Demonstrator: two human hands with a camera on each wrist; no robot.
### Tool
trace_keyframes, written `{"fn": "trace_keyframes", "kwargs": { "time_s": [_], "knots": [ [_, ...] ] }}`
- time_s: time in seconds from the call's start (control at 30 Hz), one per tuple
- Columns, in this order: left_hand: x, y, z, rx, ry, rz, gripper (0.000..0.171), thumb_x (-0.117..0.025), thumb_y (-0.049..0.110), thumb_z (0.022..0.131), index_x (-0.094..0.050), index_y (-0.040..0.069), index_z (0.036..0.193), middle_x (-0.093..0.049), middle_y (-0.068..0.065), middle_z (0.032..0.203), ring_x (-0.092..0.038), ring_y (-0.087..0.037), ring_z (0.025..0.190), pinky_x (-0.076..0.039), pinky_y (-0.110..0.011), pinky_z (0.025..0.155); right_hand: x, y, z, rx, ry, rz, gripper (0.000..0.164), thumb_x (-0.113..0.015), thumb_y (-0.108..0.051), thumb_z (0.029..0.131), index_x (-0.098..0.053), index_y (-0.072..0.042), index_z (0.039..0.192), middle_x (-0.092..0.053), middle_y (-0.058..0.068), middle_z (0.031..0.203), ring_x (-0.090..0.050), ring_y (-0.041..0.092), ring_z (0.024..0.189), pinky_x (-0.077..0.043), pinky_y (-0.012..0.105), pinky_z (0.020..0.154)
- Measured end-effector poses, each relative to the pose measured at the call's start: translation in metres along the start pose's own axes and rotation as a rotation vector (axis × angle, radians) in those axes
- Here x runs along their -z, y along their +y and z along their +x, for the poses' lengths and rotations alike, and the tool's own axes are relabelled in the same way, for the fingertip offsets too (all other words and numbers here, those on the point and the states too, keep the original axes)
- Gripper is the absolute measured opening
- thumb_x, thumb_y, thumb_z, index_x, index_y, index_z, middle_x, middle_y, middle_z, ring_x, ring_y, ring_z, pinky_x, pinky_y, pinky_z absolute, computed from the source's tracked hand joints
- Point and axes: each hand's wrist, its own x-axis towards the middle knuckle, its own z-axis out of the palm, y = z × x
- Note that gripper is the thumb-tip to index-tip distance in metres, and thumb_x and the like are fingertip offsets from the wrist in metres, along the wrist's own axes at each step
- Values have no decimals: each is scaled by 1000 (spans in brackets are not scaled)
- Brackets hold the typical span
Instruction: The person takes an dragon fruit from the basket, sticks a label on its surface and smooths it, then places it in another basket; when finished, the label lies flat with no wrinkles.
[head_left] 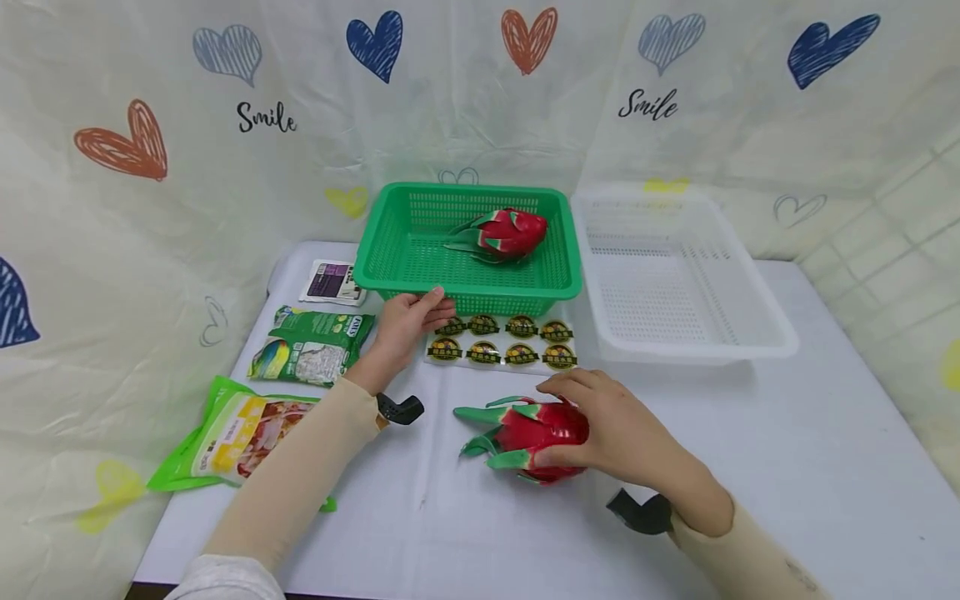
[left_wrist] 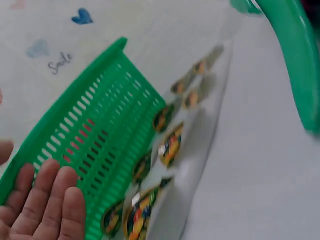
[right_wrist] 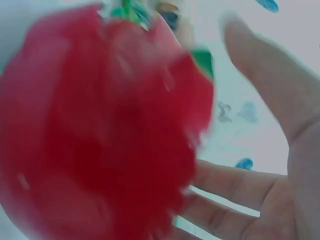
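A red dragon fruit [head_left: 540, 437] with green leaf tips lies on the white table, leaves pointing left. My right hand [head_left: 611, 429] is cupped about its right end, thumb on the near side and fingers over the far side. In the right wrist view the thumb [right_wrist: 265, 65] stands apart from the blurred fruit [right_wrist: 100, 135], with the other fingers reaching behind it. My left hand [head_left: 405, 329] is at the front wall of a green basket [head_left: 468, 300], fingers extended and thumb up by the rim. A second dragon fruit [head_left: 513, 233] lies inside that basket.
Beneath the basket's front edge lies a sheet of round stickers [head_left: 501, 340]. A white basket [head_left: 682, 346] stands to the right. On the left are a small purple-and-white packet [head_left: 333, 282], a green packet [head_left: 311, 346] and a larger green bag [head_left: 243, 433], partly behind my left forearm.
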Motion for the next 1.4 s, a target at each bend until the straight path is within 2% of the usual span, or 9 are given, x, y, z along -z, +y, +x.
{"fn": "trace_keyframes", "kwargs": {
  "time_s": [0.13,0.23,0.37,0.47,0.63,0.9,1.1,1.27,1.4],
  "knots": [
    [10,-5,-3,-96,28,337,38,-70,30,101,-68,3,127,-74,-19,124,-74,-22,108,-58,-42,103,14,14,9,-52,-5,157,48,-69,-45,99,-66,-13,135,-66,7,135,-61,32,127,-56,57,101],
    [17,-6,-6,-123,63,604,35,-70,32,100,-70,9,126,-73,-13,124,-68,-30,119,-56,-44,100,22,25,19,-54,1,202,37,-63,-33,104,-67,-9,133,-69,9,129,-65,31,120,-58,56,97],
    [22,-5,-6,-101,52,751,37,-67,31,101,-70,6,127,-73,-14,125,-70,-31,116,-59,-43,93,29,33,37,-44,-11,200,32,-57,-26,107,-69,-5,129,-73,12,122,-67,26,107,-59,51,92],
    [24,-7,-2,-46,14,713,41,-66,30,101,-67,2,131,-71,-18,128,-73,-31,109,-62,-38,88,32,33,54,-29,-50,175,28,-56,-24,108,-71,-5,123,-75,11,111,-66,21,95,-58,42,85],
    [23,-13,6,70,-11,520,45,-70,29,100,-64,2,134,-68,-17,127,-73,-22,97,-64,-32,83,33,30,85,12,-126,122,24,-56,-20,108,-72,-4,115,-72,10,95,-61,18,82,-54,37,77],
    [11,-16,12,187,-72,314,53,-79,22,94,-61,-3,137,-68,1,77,-66,-6,63,-59,-20,63,27,26,124,58,-245,95,31,-53,-16,109,-68,3,128,-74,19,122,-70,30,111,-57,50,99],
    [0,-20,12,150,-105,372,54,-83,19,89,-64,0,136,-66,2,67,-60,-5,56,-51,-21,54,17,26,143,77,-289,50,29,-56,-14,108,-70,3,126,-75,17,122,-71,29,111,-58,48,97],
    [-7,-21,14,108,-57,474,55,-86,22,85,-66,4,133,-62,3,64,-53,-9,53,-44,-24,51,11,26,152,64,-296,32,28,-59,-13,106,-70,3,126,-75,16,122,-71,30,115,-58,47,98],
    [-7,-22,13,98,-30,496,52,-87,21,84,-70,4,130,-66,2,74,-56,-9,59,-48,-24,54,6,25,156,63,-297,23,30,-64,-14,104,-70,3,127,-76,16,120,-72,29,113,-59,45,96]
  ]
}}
